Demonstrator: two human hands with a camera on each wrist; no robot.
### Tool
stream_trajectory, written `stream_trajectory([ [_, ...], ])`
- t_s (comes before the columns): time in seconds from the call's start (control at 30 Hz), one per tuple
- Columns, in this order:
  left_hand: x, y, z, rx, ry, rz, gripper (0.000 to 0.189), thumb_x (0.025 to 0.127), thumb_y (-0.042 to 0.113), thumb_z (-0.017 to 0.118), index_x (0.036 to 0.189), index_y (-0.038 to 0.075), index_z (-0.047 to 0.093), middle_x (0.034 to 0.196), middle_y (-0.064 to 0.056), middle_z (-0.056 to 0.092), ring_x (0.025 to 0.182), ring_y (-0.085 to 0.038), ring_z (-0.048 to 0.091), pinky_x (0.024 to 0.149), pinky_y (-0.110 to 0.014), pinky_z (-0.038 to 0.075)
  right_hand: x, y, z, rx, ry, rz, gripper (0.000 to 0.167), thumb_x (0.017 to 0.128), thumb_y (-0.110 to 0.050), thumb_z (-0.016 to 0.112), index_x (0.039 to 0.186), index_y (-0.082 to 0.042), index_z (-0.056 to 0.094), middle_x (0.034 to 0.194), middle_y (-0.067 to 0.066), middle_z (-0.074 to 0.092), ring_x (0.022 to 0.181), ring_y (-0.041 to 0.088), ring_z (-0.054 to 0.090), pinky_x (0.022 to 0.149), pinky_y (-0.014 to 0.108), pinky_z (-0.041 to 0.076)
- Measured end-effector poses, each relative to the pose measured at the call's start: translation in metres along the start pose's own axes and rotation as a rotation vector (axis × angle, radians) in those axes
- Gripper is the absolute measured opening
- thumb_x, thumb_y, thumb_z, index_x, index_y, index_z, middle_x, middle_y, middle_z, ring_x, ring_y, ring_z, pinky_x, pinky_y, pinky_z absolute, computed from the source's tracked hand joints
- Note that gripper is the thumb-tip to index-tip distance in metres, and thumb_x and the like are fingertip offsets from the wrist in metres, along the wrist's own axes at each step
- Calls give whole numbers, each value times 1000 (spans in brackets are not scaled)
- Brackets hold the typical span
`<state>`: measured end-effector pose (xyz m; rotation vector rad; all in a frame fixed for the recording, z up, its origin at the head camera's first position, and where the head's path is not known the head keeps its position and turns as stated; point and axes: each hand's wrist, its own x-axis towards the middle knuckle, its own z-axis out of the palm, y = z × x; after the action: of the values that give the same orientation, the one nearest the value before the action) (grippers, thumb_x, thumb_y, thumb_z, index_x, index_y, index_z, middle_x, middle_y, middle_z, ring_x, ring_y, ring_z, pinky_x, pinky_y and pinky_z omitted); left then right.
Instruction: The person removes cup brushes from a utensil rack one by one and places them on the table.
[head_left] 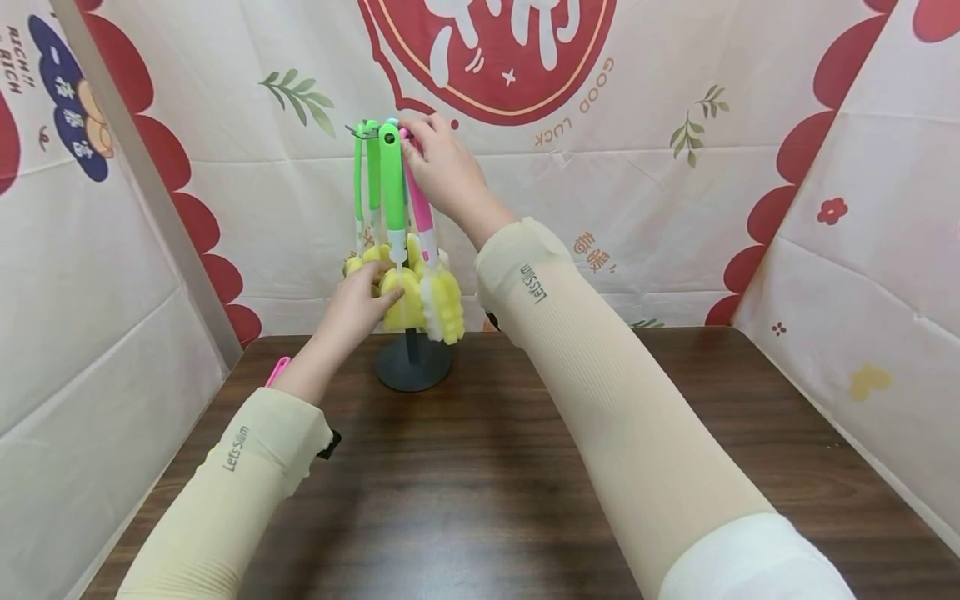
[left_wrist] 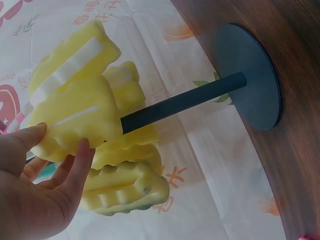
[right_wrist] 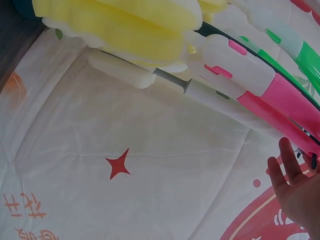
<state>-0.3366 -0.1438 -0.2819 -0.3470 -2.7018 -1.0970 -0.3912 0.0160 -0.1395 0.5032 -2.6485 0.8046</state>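
Several sponge bottle brushes hang from a dark upright stand (head_left: 412,375), their sponge heads downward. My left hand (head_left: 358,302) pinches the yellow sponge head (left_wrist: 75,120) of the green-handled brush (head_left: 392,179) at the front, thumb on one side and fingers on the other. At the top of the stand, my right hand (head_left: 447,167) pinches the upper end of a pink-handled brush (head_left: 418,196). In the right wrist view, two of that hand's fingers (right_wrist: 290,160) stand out beside the pink handles; its thumb is hidden there.
The stand is near the back edge of the brown wooden table (head_left: 480,483), before a printed cloth (head_left: 637,200). Another pink handle end (head_left: 277,371) shows behind my left forearm. Cloth walls rise on both sides.
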Motion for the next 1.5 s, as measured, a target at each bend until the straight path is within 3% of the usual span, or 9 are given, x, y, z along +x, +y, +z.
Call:
stream_trajectory([
  [0.37, -4, 1, -2, 39, 10, 20, 47, 97, 22, 60, 138, 4, 47, 132, -18, 54, 115, -33, 51, 94, -49, 45, -1, 2, 0, 0, -1, -6, 50, 102, -43, 39, 152, -36, 33, 144, -6, 35, 119, 9, 45, 92, 22, 44],
  [0.57, -6, -2, -4, 37, 16, 31, 46, 97, 20, 61, 137, 4, 48, 124, -17, 56, 111, -32, 54, 88, -46, 48, -1, 1, -1, -9, 2, -13, 50, 102, -44, 38, 152, -37, 32, 144, -6, 34, 118, 10, 45, 94, 24, 43],
  [0.9, -15, -9, -8, 67, -21, 36, 47, 96, 21, 61, 138, 4, 48, 131, -19, 54, 113, -32, 52, 90, -49, 45, 1, 2, 0, -4, 1, -6, 51, 102, -43, 40, 152, -38, 32, 144, -6, 34, 119, 10, 45, 93, 25, 43],
  [1.23, -24, -12, -15, 95, -35, 53, 47, 96, 21, 61, 137, 2, 48, 126, -22, 55, 111, -35, 53, 90, -50, 45, 0, 1, -3, -3, 2, 5, 52, 101, -44, 41, 152, -38, 31, 144, -7, 34, 119, 9, 45, 93, 25, 44],
  [1.5, -31, -19, -17, 89, -49, 18, 49, 96, 21, 62, 138, 1, 47, 125, -23, 56, 110, -37, 56, 88, -50, 48, -1, 2, -1, 4, -3, -4, 52, 101, -44, 42, 152, -38, 31, 145, -7, 34, 118, 10, 47, 90, 25, 46],
])
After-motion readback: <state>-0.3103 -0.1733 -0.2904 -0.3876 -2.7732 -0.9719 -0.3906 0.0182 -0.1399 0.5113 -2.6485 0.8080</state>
